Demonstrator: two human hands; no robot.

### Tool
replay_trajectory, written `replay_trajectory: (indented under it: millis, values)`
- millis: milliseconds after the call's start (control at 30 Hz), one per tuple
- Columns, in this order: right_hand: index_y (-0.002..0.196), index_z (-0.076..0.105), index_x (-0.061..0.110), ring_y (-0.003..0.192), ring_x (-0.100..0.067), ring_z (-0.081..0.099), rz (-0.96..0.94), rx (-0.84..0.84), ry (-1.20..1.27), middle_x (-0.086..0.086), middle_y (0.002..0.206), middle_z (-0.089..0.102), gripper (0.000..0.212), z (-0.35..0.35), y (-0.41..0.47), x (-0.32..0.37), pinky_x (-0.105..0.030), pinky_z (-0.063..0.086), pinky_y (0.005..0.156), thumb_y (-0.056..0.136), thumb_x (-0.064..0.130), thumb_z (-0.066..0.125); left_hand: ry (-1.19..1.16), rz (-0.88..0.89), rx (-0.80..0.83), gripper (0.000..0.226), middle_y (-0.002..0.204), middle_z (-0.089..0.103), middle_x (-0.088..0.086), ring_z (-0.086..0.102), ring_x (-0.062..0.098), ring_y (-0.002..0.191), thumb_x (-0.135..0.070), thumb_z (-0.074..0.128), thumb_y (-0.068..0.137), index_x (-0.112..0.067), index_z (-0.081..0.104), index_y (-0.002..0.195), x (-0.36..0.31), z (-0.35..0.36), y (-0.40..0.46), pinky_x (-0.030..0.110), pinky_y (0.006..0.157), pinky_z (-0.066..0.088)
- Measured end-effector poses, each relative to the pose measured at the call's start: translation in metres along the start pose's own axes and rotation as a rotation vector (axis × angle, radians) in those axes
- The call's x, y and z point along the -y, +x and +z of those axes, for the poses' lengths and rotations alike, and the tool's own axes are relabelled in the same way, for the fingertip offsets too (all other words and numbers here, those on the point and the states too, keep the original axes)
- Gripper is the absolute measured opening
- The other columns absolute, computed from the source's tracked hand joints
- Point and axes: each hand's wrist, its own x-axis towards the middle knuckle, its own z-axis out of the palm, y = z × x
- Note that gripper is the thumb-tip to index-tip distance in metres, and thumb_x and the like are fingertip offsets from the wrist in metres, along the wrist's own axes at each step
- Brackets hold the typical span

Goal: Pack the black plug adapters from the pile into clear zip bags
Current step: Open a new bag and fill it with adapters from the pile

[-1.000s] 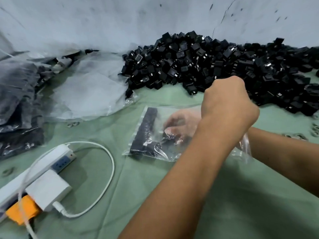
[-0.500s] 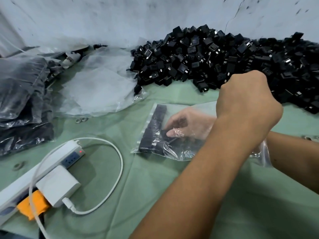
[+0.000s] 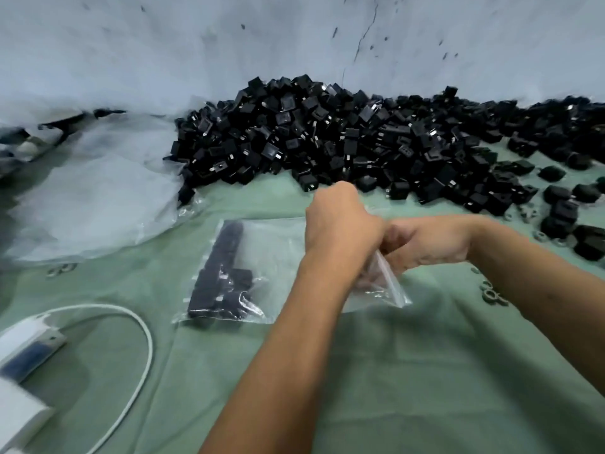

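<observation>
Now both gripping: left hand (image 3: 340, 224) and right hand (image 3: 429, 244) pinching zip bag (image 3: 281, 257) mouth, adapters (image 3: 222, 283) bunched toward 9 o'clock, pile (image 3: 360, 139) at 12; risks uneven seal, adapters spilling.

— From my feed: green cloth (image 3: 409, 371) spread underneath, white power strip (image 3: 24, 350) lower left.

— I see its white cable (image 3: 144, 335) looping beside it (blurry, though).

— Cracked pale wall (image 3: 294, 40) behind.

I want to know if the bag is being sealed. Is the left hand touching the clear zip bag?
Touching: the head view shows the left hand gripping the clear zip bag at its open end.
</observation>
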Motion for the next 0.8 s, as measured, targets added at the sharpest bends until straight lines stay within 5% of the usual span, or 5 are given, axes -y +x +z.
replay_trajectory:
  millis: [133, 233, 367, 533, 800]
  values:
    - [0.106, 0.073, 0.005, 0.086, -0.027, 0.073, 0.095, -0.584, -0.130, -0.021, 0.102, 0.076, 0.011, -0.036, -0.025, -0.020, -0.031, 0.059, 0.067, 0.098, 0.005, 0.065, 0.033, -0.032, 0.064, 0.016, 0.079, 0.070, 0.012, 0.067, 0.031, 0.081, -0.012, 0.057, 0.067, -0.008, 0.065, 0.081, 0.003, 0.028, -0.003, 0.033, 0.061, 0.055]
    - [0.114, 0.070, 0.016, 0.104, -0.030, 0.065, 0.251, -1.174, -0.782, -0.011, 0.113, 0.069, 0.025, -0.052, -0.016, -0.039, -0.038, 0.055, 0.084, 0.092, 0.006, 0.065, 0.045, -0.036, 0.080, 0.003, 0.073, 0.063, 0.009, 0.063, 0.030, 0.072, -0.007, 0.056, 0.071, -0.008, 0.054, 0.072, 0.007, 0.047, -0.004, 0.028, 0.050, 0.046]
    - [0.152, 0.043, 0.017, 0.125, -0.036, 0.046, 0.426, -1.033, -1.136, -0.010, 0.145, 0.039, 0.059, -0.066, -0.015, -0.053, -0.050, 0.051, 0.097, 0.095, 0.002, 0.054, 0.081, -0.068, 0.114, 0.008, 0.071, 0.058, 0.009, 0.058, 0.029, 0.067, -0.007, 0.059, 0.074, -0.005, 0.053, 0.069, 0.010, 0.056, -0.004, 0.027, 0.047, 0.039]
    - [0.127, 0.052, 0.004, 0.093, -0.044, 0.059, 0.407, -1.109, -1.021, -0.015, 0.125, 0.039, 0.030, -0.067, -0.010, -0.051, -0.054, 0.053, 0.087, 0.098, 0.010, 0.057, 0.029, -0.165, 0.227, 0.029, 0.081, 0.074, 0.015, 0.075, 0.032, 0.073, -0.007, 0.052, 0.070, 0.002, 0.069, 0.092, 0.017, 0.055, -0.001, 0.044, 0.071, 0.065]
    - [0.116, 0.073, 0.011, 0.109, -0.030, 0.062, 0.306, -0.965, -0.820, -0.014, 0.118, 0.063, 0.035, -0.043, -0.018, -0.033, -0.034, 0.049, 0.095, 0.091, 0.035, 0.078, -0.078, -0.244, 0.272, 0.022, 0.058, 0.071, 0.010, 0.075, 0.027, 0.058, -0.002, 0.046, 0.069, -0.005, 0.066, 0.077, 0.019, 0.051, 0.004, 0.042, 0.075, 0.065]
